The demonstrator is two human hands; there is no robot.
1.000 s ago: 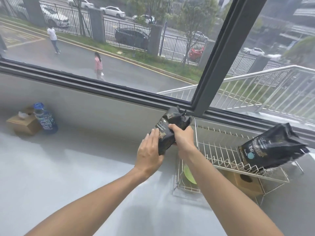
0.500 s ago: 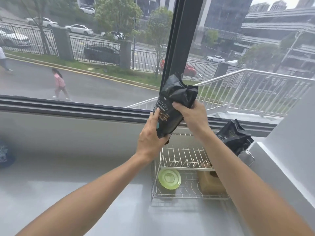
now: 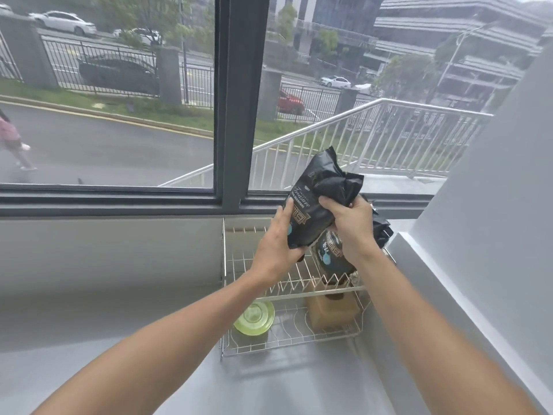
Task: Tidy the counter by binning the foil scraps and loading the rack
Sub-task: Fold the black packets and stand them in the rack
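Note:
Both hands hold a black foil coffee bag (image 3: 317, 205) above the upper tier of a two-tier wire rack (image 3: 227, 298). My left hand (image 3: 276, 247) cups the bag's lower left side. My right hand (image 3: 348, 223) grips its crumpled top. A second black foil bag (image 3: 332, 254) leans on the rack's upper tier, partly hidden behind my right wrist. On the lower tier lie a green saucer (image 3: 254, 317) and a tan box (image 3: 330, 310).
The rack stands on a grey counter (image 3: 119, 324) in the corner under a window sill (image 3: 104, 199). A grey wall (image 3: 484, 229) rises close on the right of the rack. Counter surface stretches to the left and front.
The view has swung right, so the cardboard box and bottle at the left left the frame. Both hands carried the bag right, up, then down over the rack beside the second bag.

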